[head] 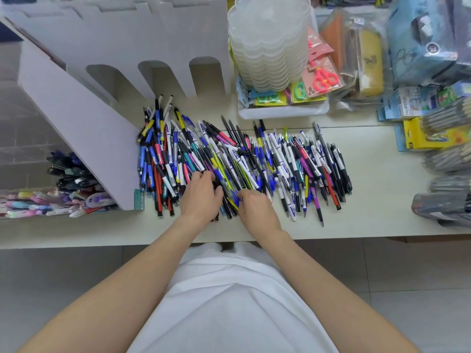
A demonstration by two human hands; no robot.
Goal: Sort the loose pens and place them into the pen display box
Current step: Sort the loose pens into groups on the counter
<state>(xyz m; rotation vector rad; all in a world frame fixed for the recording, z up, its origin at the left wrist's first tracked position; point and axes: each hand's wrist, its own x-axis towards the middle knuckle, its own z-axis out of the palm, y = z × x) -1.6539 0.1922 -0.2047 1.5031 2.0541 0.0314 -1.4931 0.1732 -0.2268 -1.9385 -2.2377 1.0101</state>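
The fingertips of the left hand (201,197) and the right hand (257,207) are lying buried among the near pens of the pile of pens (280,159), so whether either is gripping a pen is not showing, and the print on the barrels is coming out too small to read. The top edge is cutting off the far part of the white cardboard box (114,34) and of the stack of clear trays (270,47), while the box's slanted side wall is hiding part of what is lying in the clear bin (23,159) at the left. At the right edge the wrapped packs (448,159) are blurring and running out of the picture, their contents impossible to tell.
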